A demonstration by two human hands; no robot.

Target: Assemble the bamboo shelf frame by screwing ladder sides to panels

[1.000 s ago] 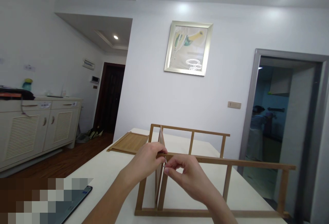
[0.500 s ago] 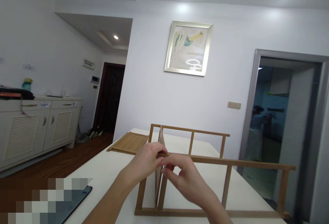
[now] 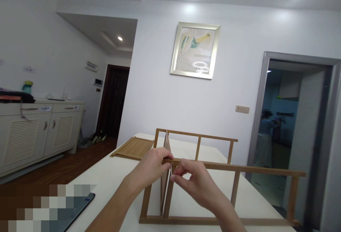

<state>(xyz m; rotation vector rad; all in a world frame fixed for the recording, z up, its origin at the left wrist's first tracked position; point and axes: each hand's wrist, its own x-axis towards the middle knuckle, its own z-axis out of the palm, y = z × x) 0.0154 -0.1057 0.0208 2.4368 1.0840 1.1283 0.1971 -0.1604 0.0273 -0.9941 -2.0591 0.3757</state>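
Observation:
A wooden shelf frame (image 3: 236, 186) with two ladder-like sides rests on its side on the white table. A thin wooden panel (image 3: 163, 186) stands between the sides near their left end. My left hand (image 3: 153, 164) is closed over the near side's top rail, where the panel meets it. Just right of it, my right hand (image 3: 193, 178) pinches at a thin, pale metal rod (image 3: 171, 168), held upright below the rail. Whether the rod is a screw or a hex key I cannot tell. A slatted wooden shelf board (image 3: 134, 148) lies flat behind my left hand.
The white table (image 3: 103, 182) carries a dark phone-like device (image 3: 80, 210) at its near left edge, partly blurred out. A white cabinet (image 3: 39, 129) stands left. A person (image 3: 266, 136) is beyond the doorway at right.
My right fingers have drawn slightly away from the left fingers, and the thin metal rod now shows between them. The left hand and the frame have stayed almost still.

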